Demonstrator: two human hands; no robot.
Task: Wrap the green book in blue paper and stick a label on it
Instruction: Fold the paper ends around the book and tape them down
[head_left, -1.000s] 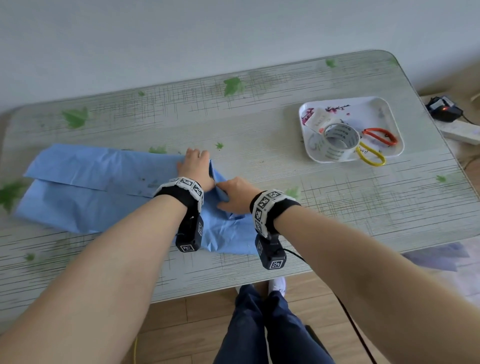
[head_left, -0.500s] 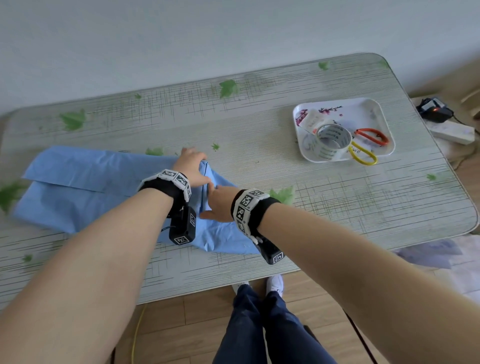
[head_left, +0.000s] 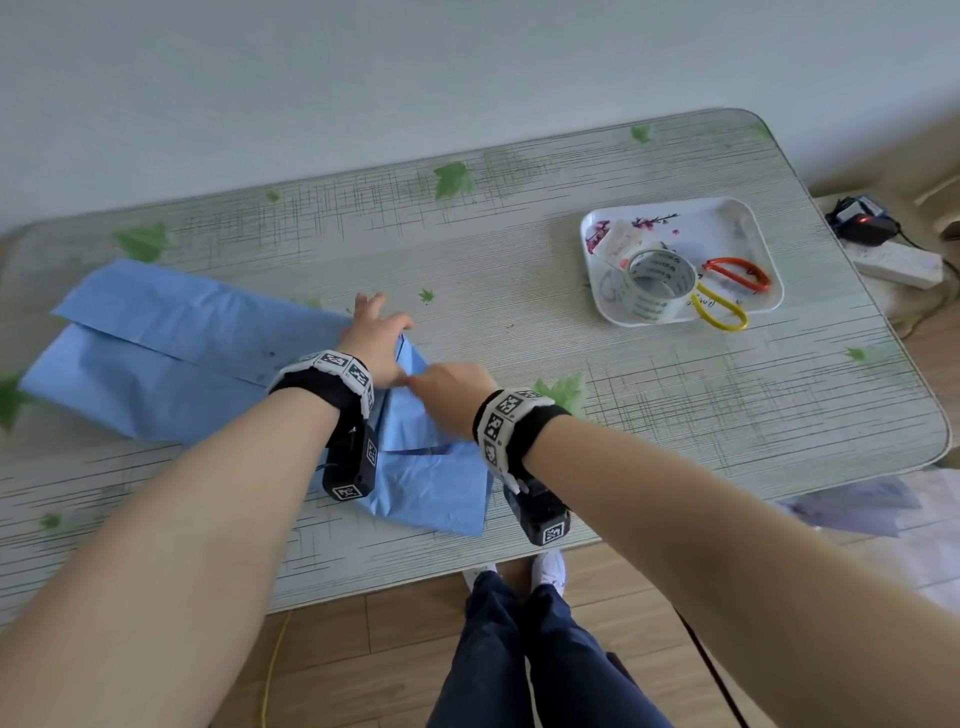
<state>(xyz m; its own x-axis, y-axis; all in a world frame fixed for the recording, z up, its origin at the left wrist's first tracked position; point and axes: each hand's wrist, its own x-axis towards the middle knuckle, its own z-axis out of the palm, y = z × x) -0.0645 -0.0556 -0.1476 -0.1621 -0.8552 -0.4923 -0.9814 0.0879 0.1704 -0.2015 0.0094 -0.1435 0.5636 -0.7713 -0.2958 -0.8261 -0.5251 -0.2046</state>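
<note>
The blue paper (head_left: 156, 358) lies folded over on the left half of the table, and the green book is hidden under it. My left hand (head_left: 376, 338) presses flat on the paper's right end with its fingers spread. My right hand (head_left: 449, 397) rests just right of it, fingers curled onto a raised paper flap, and its fingertips meet the left hand. A loose blue flap (head_left: 431, 483) reaches toward the table's front edge. A small white label (head_left: 621, 244) lies in the tray.
A white flowered tray (head_left: 748, 223) at the right holds a roll of clear tape (head_left: 660, 283) and scissors with a red (head_left: 737, 273) and a yellow handle. A black charger (head_left: 862, 226) and a power strip sit beyond the table's right edge.
My left hand has opened its fingers and lies flatter on the paper. My right hand has slid left over the flap, up against the left hand.
</note>
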